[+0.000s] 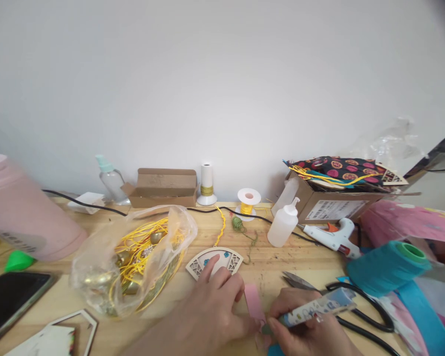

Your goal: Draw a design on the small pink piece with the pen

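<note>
Down at the near edge of the wooden table (pixel 267 269), our left hand (pixel 211 306) lay flat and spread, holding nothing, its forefinger stretched onto the fan-shaped wooden piece (pixel 214 261), seemingly to pin it in place. Our right hand (pixel 304 329) was closed around a patterned pen-like tool (pixel 315 306), its tip brought down to the lower end of a pink paper strip (pixel 254 302) that lay between the two hands; whether it was a blade or a pen we could not tell. Scissors (pixel 300 282) rested just beyond the right hand, within easy reach, and a glue gun (pixel 332 238) sat farther back beside a white squeeze bottle (pixel 284 225). A yellow cord ran from the fan piece toward a spool (pixel 248 200) near the wall. To the left sat a clear bag of yellow cord and gold bells (pixel 133 259), a phone (pixel 11 299) and a pink container (pixel 20 210). On the right stood a teal cone of thread (pixel 387 267) and a cardboard box (pixel 333 205) topped with patterned fabric. Behind everything rose a plain white wall (pixel 222 89)
</note>
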Available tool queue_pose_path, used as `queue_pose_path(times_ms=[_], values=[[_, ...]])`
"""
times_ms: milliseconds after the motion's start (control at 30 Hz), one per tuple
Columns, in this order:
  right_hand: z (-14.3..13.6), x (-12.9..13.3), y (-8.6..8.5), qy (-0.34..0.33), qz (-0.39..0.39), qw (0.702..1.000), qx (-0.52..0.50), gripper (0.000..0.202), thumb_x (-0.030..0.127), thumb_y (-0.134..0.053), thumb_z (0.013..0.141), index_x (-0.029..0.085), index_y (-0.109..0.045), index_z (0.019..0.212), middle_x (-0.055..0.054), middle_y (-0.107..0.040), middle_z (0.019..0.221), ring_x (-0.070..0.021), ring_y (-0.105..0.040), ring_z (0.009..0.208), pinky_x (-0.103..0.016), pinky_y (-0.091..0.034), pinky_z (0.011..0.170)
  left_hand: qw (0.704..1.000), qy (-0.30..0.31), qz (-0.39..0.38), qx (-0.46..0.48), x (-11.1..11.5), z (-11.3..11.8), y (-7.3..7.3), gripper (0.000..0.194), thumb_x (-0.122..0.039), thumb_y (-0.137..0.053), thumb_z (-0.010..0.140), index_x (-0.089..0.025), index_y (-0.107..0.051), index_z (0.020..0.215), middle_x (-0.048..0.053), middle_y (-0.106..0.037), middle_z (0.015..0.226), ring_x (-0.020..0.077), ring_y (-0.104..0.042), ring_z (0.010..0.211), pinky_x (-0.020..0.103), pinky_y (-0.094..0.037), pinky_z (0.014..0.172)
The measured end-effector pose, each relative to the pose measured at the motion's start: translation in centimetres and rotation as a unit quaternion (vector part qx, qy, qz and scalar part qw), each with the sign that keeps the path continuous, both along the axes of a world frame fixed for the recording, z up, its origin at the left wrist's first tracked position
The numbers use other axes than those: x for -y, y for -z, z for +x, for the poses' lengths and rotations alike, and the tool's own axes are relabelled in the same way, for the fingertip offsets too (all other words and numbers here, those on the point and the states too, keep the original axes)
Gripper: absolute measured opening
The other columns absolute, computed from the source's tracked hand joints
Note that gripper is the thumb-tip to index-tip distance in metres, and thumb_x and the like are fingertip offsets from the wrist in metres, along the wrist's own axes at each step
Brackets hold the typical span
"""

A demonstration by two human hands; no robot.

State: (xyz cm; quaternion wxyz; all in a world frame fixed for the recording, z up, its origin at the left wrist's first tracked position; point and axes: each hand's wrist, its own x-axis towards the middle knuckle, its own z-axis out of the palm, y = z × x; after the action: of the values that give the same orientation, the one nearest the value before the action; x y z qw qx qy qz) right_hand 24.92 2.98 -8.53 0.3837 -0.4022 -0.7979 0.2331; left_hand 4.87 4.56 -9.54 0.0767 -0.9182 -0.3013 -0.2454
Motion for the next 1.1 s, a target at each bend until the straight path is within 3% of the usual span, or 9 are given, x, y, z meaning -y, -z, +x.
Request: queue_pose_path(times_ms=[133,267,467,667,967,1100], values=[[0.0,0.0,0.0,-0.014,-0.036,0.999,-0.011,0.017,0.019,-0.059,0.075,0.020,-0.061,0.058,0.000,-0.066,0.048,-0.0126,-0.062,0.046,-0.018,-0.045,0.044,1.000,0.003,0.000,0.008,0.1,-0.2,-0.4,0.006,-0.037,-0.062,0.079,-0.040,-0.063,0.073,-0.005,-0.041,0.073,0.0127,-0.039,0.070,0.046,-0.029,0.098],[0.2,0.1,0.3,0.032,-0.087,0.995,-0.027,0.016,0.020,-0.052,0.075,0.020,-0.056,0.059,0.000,-0.062,0.048,-0.0142,-0.061,0.045,-0.019,-0.043,0.039,1.000,0.003,-0.005,0.008,0.0,-0.1,-0.3,0.005,-0.042,-0.059,0.080,-0.041,-0.063,0.077,-0.005,-0.041,0.073,0.0126,-0.039,0.070,0.047,-0.030,0.098],[0.1,0.1,0.6,0.029,-0.045,0.999,0.011,0.019,0.019,-0.054,0.073,0.020,-0.055,0.054,0.000,-0.060,0.044,-0.0128,-0.057,0.039,-0.020,-0.042,0.039,1.000,-0.005,0.011,0.027,-0.1,0.2,0.1,0.008,-0.043,-0.063,0.076,-0.041,-0.063,0.069,-0.006,-0.040,0.072,0.0128,-0.038,0.070,0.044,-0.030,0.097],[-0.1,0.0,-0.1,0.009,-0.006,1.000,0.013,0.017,0.018,-0.058,0.073,0.019,-0.060,0.056,0.000,-0.063,0.045,-0.0121,-0.058,0.040,-0.019,-0.041,0.040,1.000,0.006,-0.011,-0.013,0.0,-0.2,-0.6,0.006,-0.040,-0.059,0.080,-0.045,-0.061,0.082,-0.006,-0.042,0.074,0.0125,-0.041,0.071,0.046,-0.034,0.094],[0.1,0.1,0.1,0.008,0.012,1.000,0.006,0.016,0.015,-0.058,0.072,0.018,-0.060,0.056,0.000,-0.062,0.046,-0.0115,-0.059,0.042,-0.018,-0.042,0.042,1.000,-0.002,0.005,-0.004,0.0,-0.1,-0.6,0.008,-0.042,-0.057,0.081,-0.036,-0.062,0.079,-0.007,-0.043,0.073,0.0106,-0.041,0.069,0.044,-0.033,0.096],[0.1,0.1,0.2,0.020,0.019,0.999,0.021,0.017,0.016,-0.056,0.072,0.017,-0.059,0.054,-0.001,-0.062,0.045,-0.0122,-0.058,0.042,-0.019,-0.042,0.041,1.000,0.004,0.005,-0.010,0.0,-0.2,-0.9,0.005,-0.041,-0.058,0.081,-0.040,-0.061,0.084,-0.007,-0.043,0.073,0.0107,-0.041,0.068,0.043,-0.033,0.096]])
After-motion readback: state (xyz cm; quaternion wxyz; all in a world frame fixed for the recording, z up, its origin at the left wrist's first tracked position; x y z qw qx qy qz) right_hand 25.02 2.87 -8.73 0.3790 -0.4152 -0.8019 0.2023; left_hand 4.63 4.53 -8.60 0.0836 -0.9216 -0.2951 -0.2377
